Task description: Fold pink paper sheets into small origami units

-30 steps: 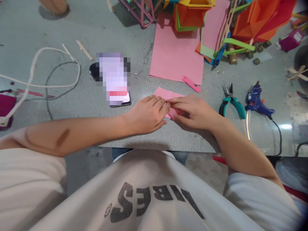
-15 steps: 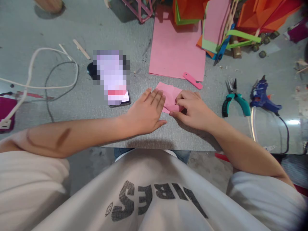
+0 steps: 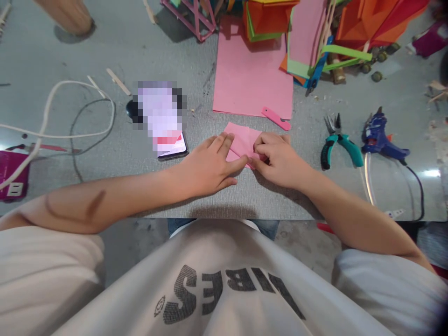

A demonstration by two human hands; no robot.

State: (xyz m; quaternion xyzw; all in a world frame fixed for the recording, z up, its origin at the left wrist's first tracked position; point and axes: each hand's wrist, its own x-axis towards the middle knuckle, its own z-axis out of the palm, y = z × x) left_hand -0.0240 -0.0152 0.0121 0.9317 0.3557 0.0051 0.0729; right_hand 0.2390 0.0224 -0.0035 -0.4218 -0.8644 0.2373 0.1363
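A small folded pink paper (image 3: 242, 139) lies on the grey table between my two hands, with crease lines across it. My left hand (image 3: 213, 163) rests flat with its fingers apart, pressing on the paper's left part; one finger reaches to the lower edge. My right hand (image 3: 280, 158) pinches the paper's right side near that lower edge, fingers curled. Just above the paper is a pink cutter (image 3: 276, 118), lying over the corner of a larger pink sheet stack (image 3: 252, 79).
To the right lie teal-handled pliers (image 3: 341, 144) and a blue glue gun (image 3: 381, 137) with its cord. A phone (image 3: 173, 148) is on the left, beyond it a white cable (image 3: 44, 109). Colored paper shapes (image 3: 364, 23) fill the top right. The table's front edge runs near my body.
My left hand's fingers have shifted; one finger has moved from the paper's face down to its lower edge, near my right fingertips. The view has moved slightly.
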